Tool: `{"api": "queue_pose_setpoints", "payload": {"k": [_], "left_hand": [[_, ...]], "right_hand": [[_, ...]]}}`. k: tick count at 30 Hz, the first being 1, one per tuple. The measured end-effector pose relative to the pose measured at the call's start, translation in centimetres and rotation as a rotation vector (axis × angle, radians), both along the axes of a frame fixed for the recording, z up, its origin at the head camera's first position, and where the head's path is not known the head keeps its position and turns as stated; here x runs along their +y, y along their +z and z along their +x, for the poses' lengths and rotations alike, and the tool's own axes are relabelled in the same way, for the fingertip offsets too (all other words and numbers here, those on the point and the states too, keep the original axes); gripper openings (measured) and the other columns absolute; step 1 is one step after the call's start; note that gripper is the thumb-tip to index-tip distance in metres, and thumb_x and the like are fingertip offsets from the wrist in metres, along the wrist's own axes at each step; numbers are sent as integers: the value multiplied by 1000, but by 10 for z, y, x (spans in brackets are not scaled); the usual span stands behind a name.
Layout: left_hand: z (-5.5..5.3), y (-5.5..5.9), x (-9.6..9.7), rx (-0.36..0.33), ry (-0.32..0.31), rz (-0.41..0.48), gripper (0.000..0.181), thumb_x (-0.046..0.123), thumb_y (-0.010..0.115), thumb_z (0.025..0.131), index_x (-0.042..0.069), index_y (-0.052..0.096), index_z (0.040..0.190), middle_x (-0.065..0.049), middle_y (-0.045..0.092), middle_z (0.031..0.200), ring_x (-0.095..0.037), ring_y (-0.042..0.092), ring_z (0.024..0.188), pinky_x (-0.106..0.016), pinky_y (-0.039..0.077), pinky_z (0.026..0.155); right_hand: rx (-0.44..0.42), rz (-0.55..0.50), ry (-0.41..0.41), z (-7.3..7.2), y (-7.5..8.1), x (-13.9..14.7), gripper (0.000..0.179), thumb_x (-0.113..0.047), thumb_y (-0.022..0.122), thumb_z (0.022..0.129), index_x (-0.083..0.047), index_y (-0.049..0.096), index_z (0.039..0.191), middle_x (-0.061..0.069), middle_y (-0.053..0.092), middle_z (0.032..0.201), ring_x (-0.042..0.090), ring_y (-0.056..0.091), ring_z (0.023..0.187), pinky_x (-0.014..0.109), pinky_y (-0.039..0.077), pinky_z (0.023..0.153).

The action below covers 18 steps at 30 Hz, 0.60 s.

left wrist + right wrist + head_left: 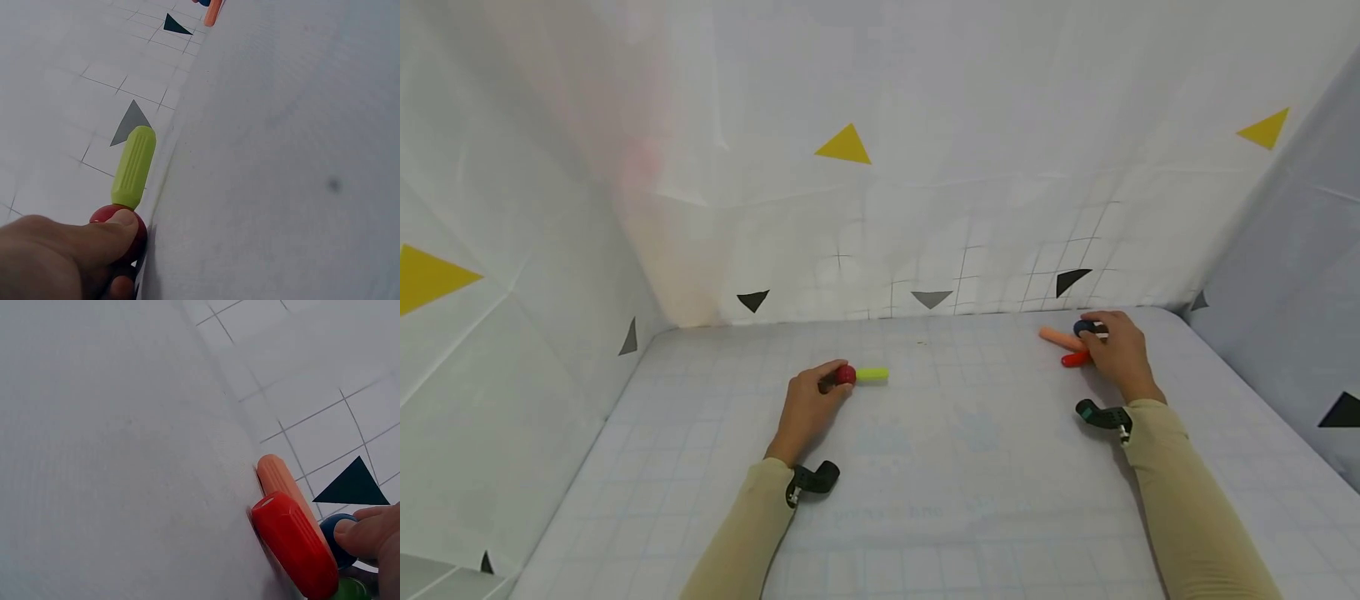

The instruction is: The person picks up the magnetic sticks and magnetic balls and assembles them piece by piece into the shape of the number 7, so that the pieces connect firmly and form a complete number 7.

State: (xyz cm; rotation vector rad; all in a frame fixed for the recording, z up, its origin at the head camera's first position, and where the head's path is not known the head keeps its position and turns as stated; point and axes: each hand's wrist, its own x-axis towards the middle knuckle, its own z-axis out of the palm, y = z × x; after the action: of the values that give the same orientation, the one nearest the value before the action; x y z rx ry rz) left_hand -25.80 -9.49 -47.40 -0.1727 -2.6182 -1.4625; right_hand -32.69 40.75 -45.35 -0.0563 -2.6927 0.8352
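Observation:
My left hand [808, 404] holds a small maraca [134, 165] by its round red head [846, 375], thumb laid across it. Its ribbed lime-green handle [872, 375] points right over the white table. On the far right, my right hand [1118, 346] pinches a dark blue ball-shaped head [337, 540] between thumb and fingers. An orange ribbed handle [278, 475] lies against that head. Beside it is a red handle [294, 544], with a green round head [350, 589] at its end, partly cut off by the right wrist view's edge.
A white, faintly gridded sheet covers the table [925, 467]. Behind it rises a white back wall [955, 208] with yellow, black and grey triangles, and side walls [512, 350] flank it. Each wrist carries a black camera mount [812, 479].

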Motion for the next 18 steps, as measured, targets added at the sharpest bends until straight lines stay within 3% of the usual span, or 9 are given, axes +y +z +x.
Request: {"api": "queue_pose_setpoints", "payload": {"k": [11, 18], "left_hand": [[-1, 0, 0, -1, 7, -11, 43, 14, 79, 94, 12, 70, 137, -7, 71, 119, -23, 60, 99, -40, 52, 90], [-2, -1, 1, 3, 0, -10, 43, 13, 79, 95, 11, 70, 137, -7, 71, 120, -22, 61, 99, -40, 52, 90]], "right_hand": [[-27, -54, 9, 2, 13, -9, 42, -14, 60, 107, 1, 54, 145, 32, 53, 141, 53, 54, 122, 63, 47, 98], [16, -58, 53, 8, 21, -19, 40, -14, 65, 104, 2, 57, 140, 30, 58, 135, 49, 58, 118, 62, 48, 98]]}}
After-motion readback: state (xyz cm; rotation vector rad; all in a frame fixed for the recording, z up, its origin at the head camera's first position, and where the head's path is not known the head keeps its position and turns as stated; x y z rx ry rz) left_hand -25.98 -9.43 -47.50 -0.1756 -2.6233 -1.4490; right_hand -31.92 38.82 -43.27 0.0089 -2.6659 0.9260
